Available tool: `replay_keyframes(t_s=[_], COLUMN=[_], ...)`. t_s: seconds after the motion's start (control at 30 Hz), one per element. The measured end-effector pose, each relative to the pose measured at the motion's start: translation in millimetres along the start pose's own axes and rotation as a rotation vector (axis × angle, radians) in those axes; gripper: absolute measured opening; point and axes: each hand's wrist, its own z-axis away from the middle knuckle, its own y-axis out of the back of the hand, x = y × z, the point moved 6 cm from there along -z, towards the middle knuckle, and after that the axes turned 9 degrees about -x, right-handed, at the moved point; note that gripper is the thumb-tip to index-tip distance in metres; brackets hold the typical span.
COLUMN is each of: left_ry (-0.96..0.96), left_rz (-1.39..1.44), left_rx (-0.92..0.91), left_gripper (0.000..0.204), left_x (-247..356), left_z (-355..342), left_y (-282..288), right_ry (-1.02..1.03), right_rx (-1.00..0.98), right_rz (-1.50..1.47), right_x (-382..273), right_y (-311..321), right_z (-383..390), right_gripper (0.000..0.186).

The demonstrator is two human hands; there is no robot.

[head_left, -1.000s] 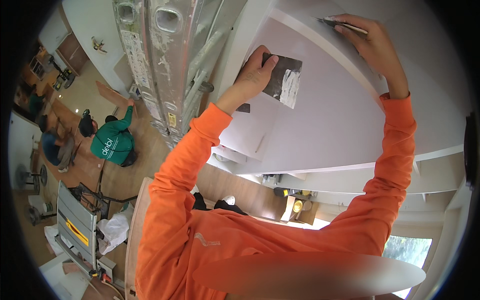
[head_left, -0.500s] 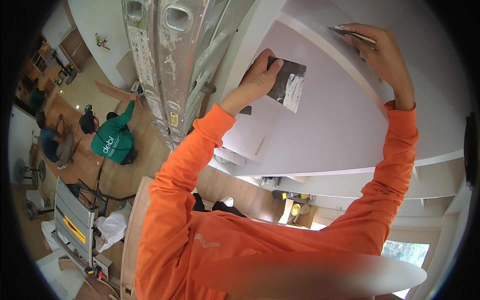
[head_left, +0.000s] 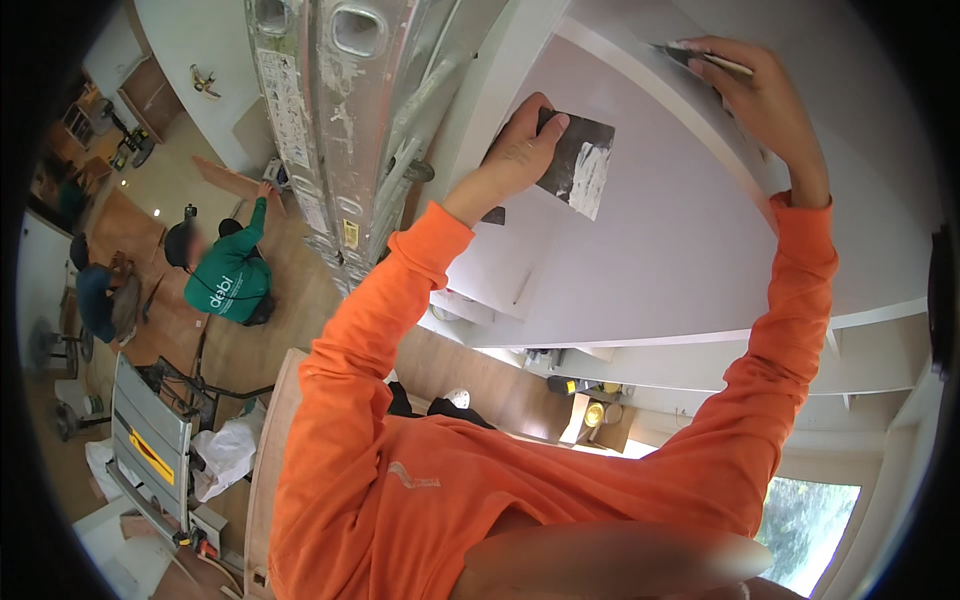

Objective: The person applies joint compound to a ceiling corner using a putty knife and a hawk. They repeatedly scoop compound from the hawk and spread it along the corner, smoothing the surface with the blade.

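Observation:
My left hand [head_left: 515, 150] grips a dark flat scraper plate [head_left: 578, 163] smeared with white filler, held against a white panel [head_left: 660, 250]. My right hand [head_left: 765, 100] is raised higher and pinches a thin putty knife [head_left: 690, 55], whose blade lies on the raised white edge [head_left: 640, 80] of the panel. Both arms wear orange sleeves [head_left: 370, 340]. The knife's handle is hidden inside my fingers.
A metal ladder [head_left: 340, 120] runs up along the panel's left side. Far below, a person in a green top [head_left: 228, 285] and another person [head_left: 95, 300] crouch on a wooden floor. A table saw [head_left: 150, 450], white bags and tools stand at lower left.
Both hands have held their tools throughout. The knife stays on the white edge, and the left hand with the plate has shifted slightly upward and rightward in view.

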Motion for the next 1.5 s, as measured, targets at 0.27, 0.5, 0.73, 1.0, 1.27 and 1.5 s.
replay_keyframes(t_s=[0.27,0.5,0.73,1.0,1.27,1.5], left_ry=[-0.001,0.028,0.051,0.056,0.032,0.056], left_rz=[0.009,-0.002,-0.030,-0.022,-0.035,-0.039], left_rx=[-0.011,0.003,-0.002,0.011,0.023,0.008], left_gripper=[0.030,0.032,0.035,0.034,0.034,0.033], left_x=[-1.7,-1.1,-0.2,1.1,-0.3,-1.3], left_z=[-1.1,2.1,0.7,1.5,2.1,1.2], left_y=[-1.5,-0.4,-0.7,0.5,0.3,-0.4], right_ry=[0.012,0.008,0.070,0.085,0.076,0.064], right_rx=[-0.040,-0.047,-0.076,-0.017,-0.054,-0.035], right_rz=[0.025,0.047,0.119,-0.040,0.075,0.095], right_x=[1.4,1.9,0.5,-22.5,-1.0,8.0], right_y=[1.2,2.3,5.0,12.0,6.6,2.4], right_z=[-3.5,-3.8,-6.2,-0.1,-8.6,-9.4], right_gripper=[0.024,0.026,0.027,0.021,0.026,0.026])
